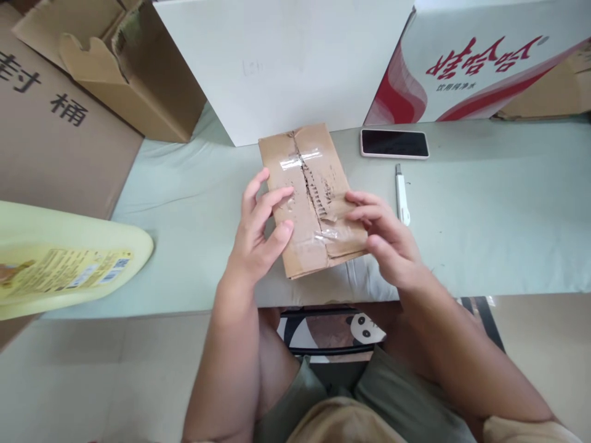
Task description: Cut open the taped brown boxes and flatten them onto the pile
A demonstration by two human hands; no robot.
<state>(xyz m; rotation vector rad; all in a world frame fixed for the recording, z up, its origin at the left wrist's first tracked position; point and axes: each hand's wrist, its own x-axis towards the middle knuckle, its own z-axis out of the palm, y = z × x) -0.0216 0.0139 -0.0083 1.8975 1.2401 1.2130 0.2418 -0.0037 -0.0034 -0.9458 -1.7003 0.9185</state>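
A flattened-looking brown cardboard box [300, 227] lies on the pale green cloth, turned slightly askew. Its top has a torn, ragged centre seam and strips of clear tape. My left hand [258, 227] holds the left side, thumb and index fingertip pressing on the top face and another fingertip at the edge. From the other side, my right hand [388, 237] grips the right edge near the front corner, its fingers bent and the thumb at the corner. Any fingers beneath the box are hidden. Right of it lies a white utility knife [401, 195].
A phone [394, 143] lies behind the knife. White cartons [295, 61], one with red lettering [482, 67], stand along the back. At left are an open brown carton [152, 74], a large printed carton [106, 147] and a yellow bottle [69, 258]. The surface's front edge is near my lap.
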